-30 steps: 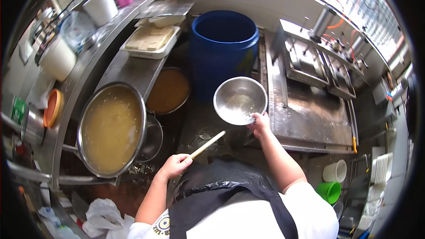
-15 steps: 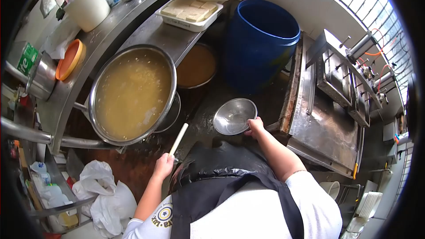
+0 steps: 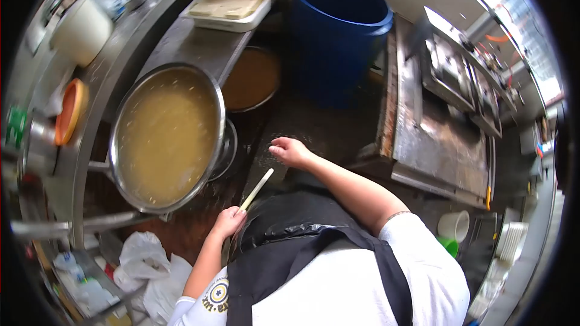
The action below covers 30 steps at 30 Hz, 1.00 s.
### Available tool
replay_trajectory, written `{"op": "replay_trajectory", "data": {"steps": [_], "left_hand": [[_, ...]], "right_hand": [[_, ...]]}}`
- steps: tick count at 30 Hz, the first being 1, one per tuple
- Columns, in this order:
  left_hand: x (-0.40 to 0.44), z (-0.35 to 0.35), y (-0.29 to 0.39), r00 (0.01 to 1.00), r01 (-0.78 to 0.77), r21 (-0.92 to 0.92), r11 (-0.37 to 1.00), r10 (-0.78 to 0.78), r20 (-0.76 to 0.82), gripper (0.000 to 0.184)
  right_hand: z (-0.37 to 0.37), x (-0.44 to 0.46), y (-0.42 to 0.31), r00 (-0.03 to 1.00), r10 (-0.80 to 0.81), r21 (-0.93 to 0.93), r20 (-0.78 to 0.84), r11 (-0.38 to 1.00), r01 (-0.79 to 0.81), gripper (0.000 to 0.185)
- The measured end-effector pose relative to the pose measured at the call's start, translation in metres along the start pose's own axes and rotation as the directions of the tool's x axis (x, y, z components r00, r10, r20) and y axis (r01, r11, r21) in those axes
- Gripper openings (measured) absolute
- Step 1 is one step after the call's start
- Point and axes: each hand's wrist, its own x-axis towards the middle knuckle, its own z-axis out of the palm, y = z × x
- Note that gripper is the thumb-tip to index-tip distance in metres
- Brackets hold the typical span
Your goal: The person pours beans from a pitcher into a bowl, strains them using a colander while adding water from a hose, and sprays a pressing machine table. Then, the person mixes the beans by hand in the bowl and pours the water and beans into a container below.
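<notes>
In the head view, my left hand (image 3: 229, 222) is closed around the lower end of a slim pale stick (image 3: 258, 188), which points up and to the right in front of the black apron (image 3: 290, 217). What lies at the stick's lower end is hidden. My right hand (image 3: 293, 152) is held out ahead of the apron, with no object visible in it and its thumb and fingers loosely apart. To the left of both hands is a large metal pot (image 3: 220, 93) of cloudy yellowish liquid (image 3: 169, 139) with pale bits floating in it.
Behind the pot, a second round vessel (image 3: 251, 78) holds brownish liquid. A tall blue barrel (image 3: 338, 48) stands ahead. A white tray (image 3: 241, 24) of pale blocks rests on the metal shelf (image 3: 187, 54). On the right is a metal bench (image 3: 441, 151) with press-like equipment (image 3: 447, 72).
The metal bowl that was in my right hand is out of view. My right hand has moved left and up. The stick in my left hand leans further right. The whole view has shifted.
</notes>
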Motion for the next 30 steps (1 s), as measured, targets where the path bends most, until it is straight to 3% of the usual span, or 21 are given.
{"op": "replay_trajectory", "data": {"steps": [2, 3, 4, 6, 8, 10, 14, 18, 21, 23, 26, 28, 30], "left_hand": [[0.023, -0.007, 0.020, 0.982, -0.173, -0.032, 0.984, 0.175, 0.074, 0.035], [0.043, -0.005, 0.017, 0.975, -0.178, -0.002, 0.984, 0.177, 0.134, 0.032], [0.050, -0.008, 0.039, 0.963, -0.228, -0.012, 0.974, 0.228, 0.147, 0.031], [0.064, -0.005, 0.085, 0.963, -0.163, -0.161, 0.973, 0.193, 0.189, 0.030], [0.082, 0.007, 0.122, 0.927, -0.199, -0.194, 0.961, 0.248, 0.280, 0.029], [0.091, 0.029, 0.167, 0.834, -0.369, -0.257, 0.893, 0.440, 0.332, 0.029], [0.087, 0.073, 0.257, 0.694, -0.524, -0.262, 0.810, 0.585, 0.419, 0.030], [0.070, 0.125, 0.311, 0.619, -0.519, -0.309, 0.797, 0.599, 0.507, 0.026], [0.061, 0.170, 0.326, 0.620, -0.598, -0.169, 0.784, 0.586, 0.521, 0.026], [0.056, 0.201, 0.330, 0.618, -0.630, -0.113, 0.768, 0.584, 0.526, 0.026], [0.036, 0.246, 0.352, 0.630, -0.674, -0.010, 0.739, 0.581, 0.516, 0.025], [0.038, 0.279, 0.360, 0.638, -0.639, -0.053, 0.768, 0.567, 0.521, 0.025], [0.029, 0.312, 0.375, 0.630, -0.627, -0.128, 0.769, 0.596, 0.498, 0.024]], "right_hand": [[-0.017, -0.028, 0.017, 0.993, -0.076, -0.178, -0.092, 0.982, 0.058, 0.046], [-0.028, -0.045, 0.035, 0.989, -0.028, -0.192, -0.147, 0.981, -0.001, 0.044], [-0.039, -0.064, 0.053, 0.978, 0.025, -0.200, -0.206, 0.977, -0.067, 0.041], [-0.055, -0.110, 0.105, 0.936, 0.144, -0.167, -0.323, 0.964, -0.206, 0.039], [-0.062, -0.171, 0.155, 0.841, 0.351, -0.170, -0.412, 0.877, -0.450, 0.040], [-0.068, -0.243, 0.189, 0.752, 0.505, -0.158, -0.424, 0.776, -0.611, 0.044], [-0.045, -0.380, 0.258, 0.440, 0.749, 0.163, -0.496, 0.578, -0.800, 0.045], [0.032, -0.495, 0.358, 0.213, 0.795, 0.290, -0.567, 0.435, -0.852, 0.041], [0.075, -0.552, 0.375, 0.123, 0.918, 0.483, -0.378, 0.309, -0.819, 0.039], [0.091, -0.576, 0.379, 0.108, 0.969, 0.575, -0.222, 0.220, -0.788, 0.040], [0.100, -0.602, 0.389, 0.148, 0.975, 0.632, -0.163, 0.219, -0.743, 0.040], [0.104, -0.616, 0.421, 0.236, 0.941, 0.587, -0.243, 0.336, -0.736, 0.037], [0.093, -0.633, 0.436, 0.230, 0.930, 0.627, -0.287, 0.364, -0.689, 0.036]]}}
